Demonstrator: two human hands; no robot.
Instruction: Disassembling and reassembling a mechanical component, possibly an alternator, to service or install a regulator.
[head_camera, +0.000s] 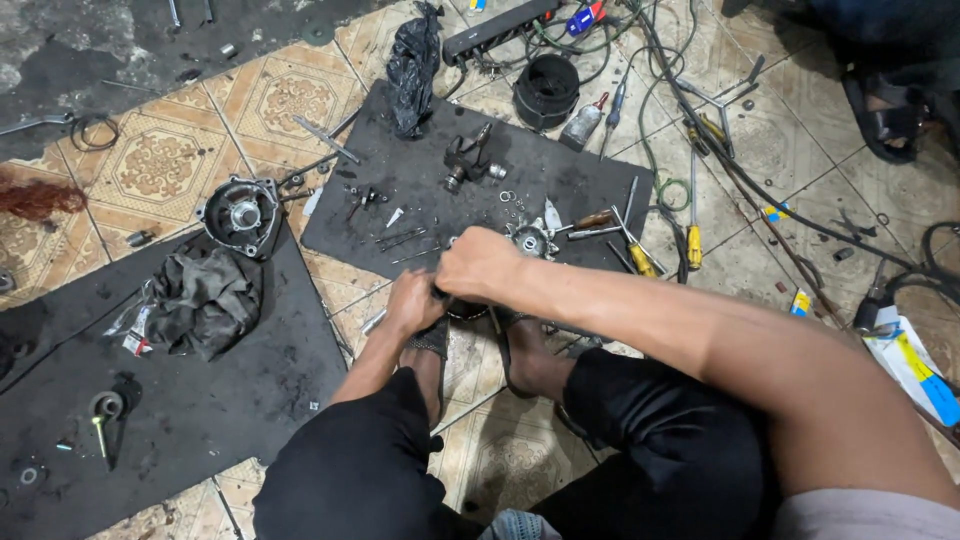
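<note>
My left hand and my right hand meet low over the floor, between my knees, both closed around a small dark part that is mostly hidden by the fingers. My feet in sandals lie just under the hands. Just beyond my right hand sits a round metal housing piece on a black rubber mat. Small screws and washers lie scattered on that mat.
A round motor housing and a dark rag lie on a second black mat at left. Yellow-handled screwdrivers, cables and a black ring sit to the right and back. Another person's sandalled foot is at top right.
</note>
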